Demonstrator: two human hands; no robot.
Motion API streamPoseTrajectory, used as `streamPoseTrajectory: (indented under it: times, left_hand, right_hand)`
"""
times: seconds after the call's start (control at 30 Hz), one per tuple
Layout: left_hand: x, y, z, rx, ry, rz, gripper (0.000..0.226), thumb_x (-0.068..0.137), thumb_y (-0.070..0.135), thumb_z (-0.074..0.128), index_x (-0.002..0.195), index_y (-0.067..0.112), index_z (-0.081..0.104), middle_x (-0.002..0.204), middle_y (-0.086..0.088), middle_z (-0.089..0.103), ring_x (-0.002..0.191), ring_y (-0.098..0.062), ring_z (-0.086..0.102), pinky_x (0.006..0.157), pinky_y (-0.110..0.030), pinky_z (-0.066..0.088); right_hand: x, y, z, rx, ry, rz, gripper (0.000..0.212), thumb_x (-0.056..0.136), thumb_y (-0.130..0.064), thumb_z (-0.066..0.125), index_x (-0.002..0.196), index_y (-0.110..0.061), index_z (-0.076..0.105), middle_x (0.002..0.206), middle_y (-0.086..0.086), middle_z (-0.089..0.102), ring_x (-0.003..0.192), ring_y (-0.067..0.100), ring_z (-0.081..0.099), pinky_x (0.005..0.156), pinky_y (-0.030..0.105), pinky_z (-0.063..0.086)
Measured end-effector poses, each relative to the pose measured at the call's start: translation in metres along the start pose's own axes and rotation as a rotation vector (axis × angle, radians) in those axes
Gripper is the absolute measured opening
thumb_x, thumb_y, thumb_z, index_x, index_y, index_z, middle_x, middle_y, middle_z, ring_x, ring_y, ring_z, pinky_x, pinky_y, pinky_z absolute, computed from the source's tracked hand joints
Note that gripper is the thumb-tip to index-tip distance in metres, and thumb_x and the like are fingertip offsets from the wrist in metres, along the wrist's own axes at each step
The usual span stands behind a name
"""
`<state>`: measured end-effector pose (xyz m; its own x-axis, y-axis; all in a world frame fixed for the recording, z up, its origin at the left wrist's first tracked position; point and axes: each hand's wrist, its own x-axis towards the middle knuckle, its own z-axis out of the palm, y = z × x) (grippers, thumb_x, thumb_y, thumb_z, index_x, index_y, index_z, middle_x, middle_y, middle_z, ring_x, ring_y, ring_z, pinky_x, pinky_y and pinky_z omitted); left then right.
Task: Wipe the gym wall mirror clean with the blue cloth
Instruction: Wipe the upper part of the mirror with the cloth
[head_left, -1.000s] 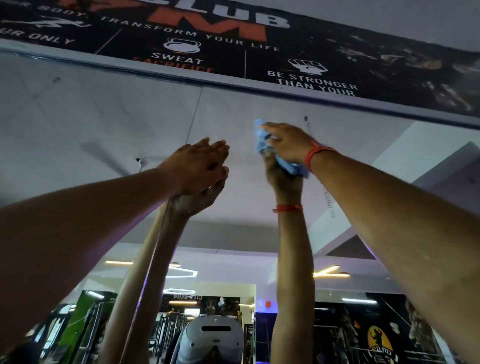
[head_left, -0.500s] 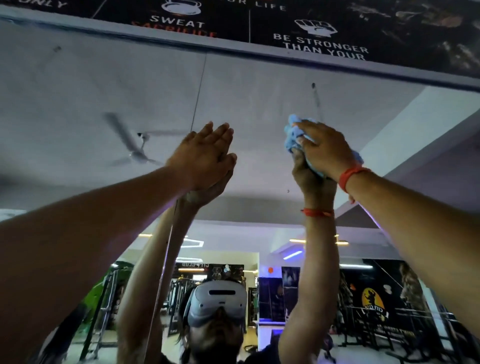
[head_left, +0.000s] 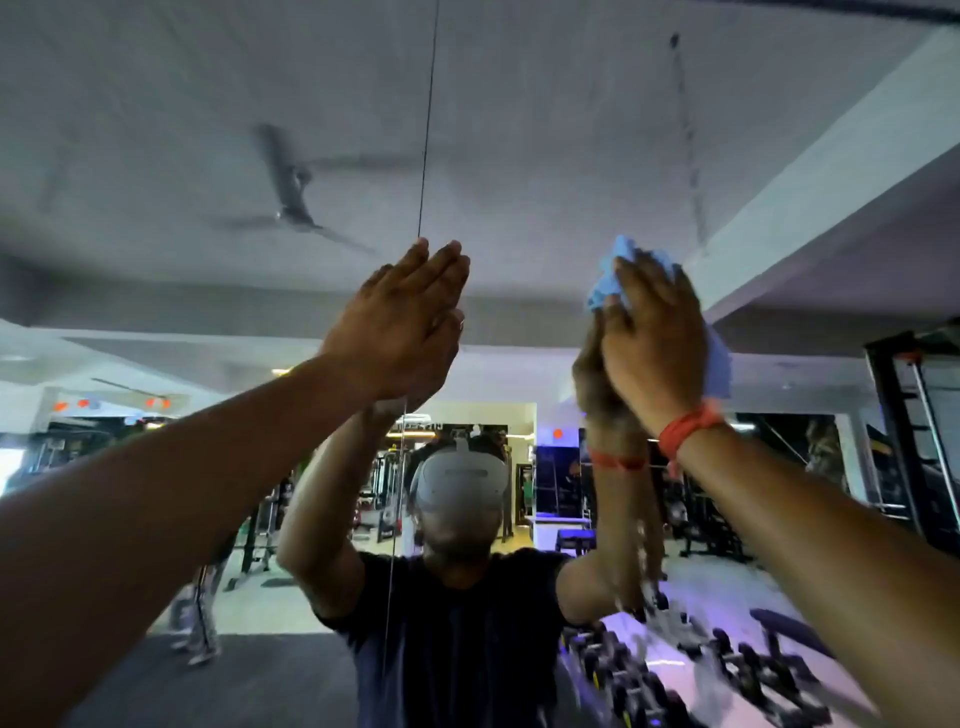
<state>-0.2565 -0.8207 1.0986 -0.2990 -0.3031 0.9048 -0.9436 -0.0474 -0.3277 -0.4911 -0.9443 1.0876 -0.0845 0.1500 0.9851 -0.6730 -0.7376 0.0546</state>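
blue cloth (head_left: 608, 291): soft, light, bunches; hold it flat under the palm
right hand (head_left: 655, 343): presses cloth on mirror (head_left: 545, 130)
left hand (head_left: 400, 327): flat, empty

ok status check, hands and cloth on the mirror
Left hand flat on the mirror, fingers straight. Right hand presses the blue cloth to the glass. Nothing in the way.
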Motion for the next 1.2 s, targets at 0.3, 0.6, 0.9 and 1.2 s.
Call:
streamPoseTrajectory:
  times: [0.3, 0.6, 0.9, 1.2]
  left_hand:
    - [-0.083, 0.020, 0.014, -0.084, -0.066, 0.015, 0.064, 0.100, 0.040, 0.027, 0.161, 0.018, 0.031, 0.169, 0.000, 0.021, 0.158, -0.023, 0.011, 0.124, -0.052, 0.024]
    - [-0.117, 0.025, 0.007, -0.215, -0.137, 0.006, 0.072, 0.093, 0.046, 0.025, 0.157, 0.015, 0.039, 0.168, 0.000, 0.026, 0.158, -0.022, 0.012, 0.124, -0.051, 0.025]
    - [-0.160, 0.042, 0.021, -0.278, -0.111, -0.083, 0.065, 0.096, 0.040, 0.026, 0.158, 0.022, 0.038, 0.168, 0.007, 0.024, 0.158, -0.012, 0.006, 0.127, -0.051, 0.018]
    - [-0.210, 0.065, 0.046, -0.347, 0.139, -0.366, 0.059, 0.099, 0.024, 0.032, 0.157, 0.017, 0.038, 0.166, 0.000, 0.030, 0.158, -0.014, 0.013, 0.125, -0.053, 0.026]
  right_hand:
    - [-0.112, -0.026, -0.022, 0.017, -0.240, -0.437, 0.047, 0.100, -0.019, 0.055, 0.147, -0.019, 0.056, 0.158, -0.001, 0.045, 0.148, 0.029, 0.039, 0.118, 0.047, 0.035]
    - [-0.183, -0.061, -0.025, 0.051, -0.427, -0.768, 0.043, 0.108, -0.032, 0.046, 0.147, -0.019, 0.055, 0.162, -0.001, 0.039, 0.154, 0.027, 0.028, 0.117, 0.049, 0.034]
    - [-0.241, -0.076, -0.020, 0.193, -0.425, -0.815, 0.040, 0.106, -0.018, 0.051, 0.145, -0.012, 0.056, 0.160, 0.006, 0.043, 0.152, 0.028, 0.032, 0.117, 0.050, 0.036]
    - [-0.125, -0.075, 0.011, 0.176, -0.231, -0.518, 0.048, 0.096, -0.010, 0.063, 0.144, -0.009, 0.057, 0.152, 0.007, 0.053, 0.148, 0.037, 0.037, 0.114, 0.053, 0.039]
